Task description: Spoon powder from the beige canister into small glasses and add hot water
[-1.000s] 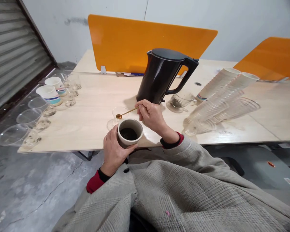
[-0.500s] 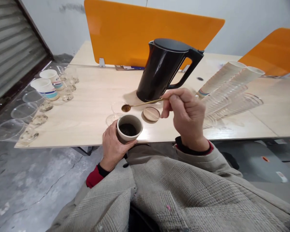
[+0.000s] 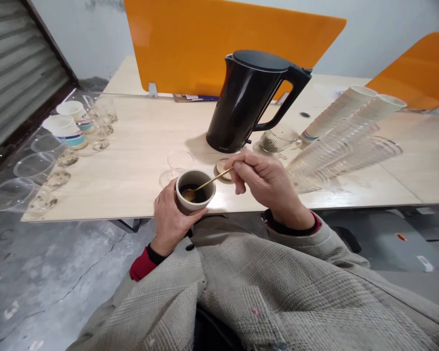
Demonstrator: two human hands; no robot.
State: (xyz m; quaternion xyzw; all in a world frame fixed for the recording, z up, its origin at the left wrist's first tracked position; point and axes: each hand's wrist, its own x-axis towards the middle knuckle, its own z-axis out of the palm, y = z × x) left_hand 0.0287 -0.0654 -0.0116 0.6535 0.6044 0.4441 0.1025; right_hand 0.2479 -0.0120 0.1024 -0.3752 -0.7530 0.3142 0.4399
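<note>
Though tiny, lettering (image 3: 223,146) on kettle (image 3: 241,102) unreadable

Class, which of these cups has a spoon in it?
The beige cup in the left hand: only it has the gold spoon dipped into its dark contents.

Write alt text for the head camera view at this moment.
The left hand holds a ceramic cup of dark contents at the table edge, while the right hand holds a long gold spoon with its bowl in the cup. A black electric kettle stands behind on the light wood table, with stacked paper cups to the right.
</note>
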